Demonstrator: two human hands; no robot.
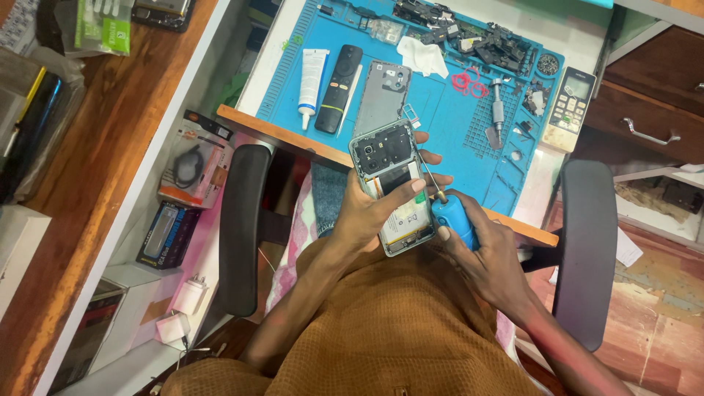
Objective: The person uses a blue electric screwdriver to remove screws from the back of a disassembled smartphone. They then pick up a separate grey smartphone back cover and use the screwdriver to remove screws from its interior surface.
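Observation:
My left hand (364, 218) grips an opened smartphone (391, 181) with its back cover off, so the circuit board and battery show. The thumb lies across the phone's middle. My right hand (489, 258) holds a blue-handled screwdriver (449, 218), its thin metal shaft pointing up-left to the phone's right edge. Both hands hover over my lap, just in front of the desk edge. The phone's grey back cover (381, 89) lies on the blue work mat (447, 110).
On the mat lie a white tube (312, 75), a black remote (340, 86), a white cloth (424, 57), red rubber bands (469, 82), a metal tool (497, 111) and dark phone parts (484, 40). A white remote (568, 108) lies right. Chair armrests (242, 227) flank me.

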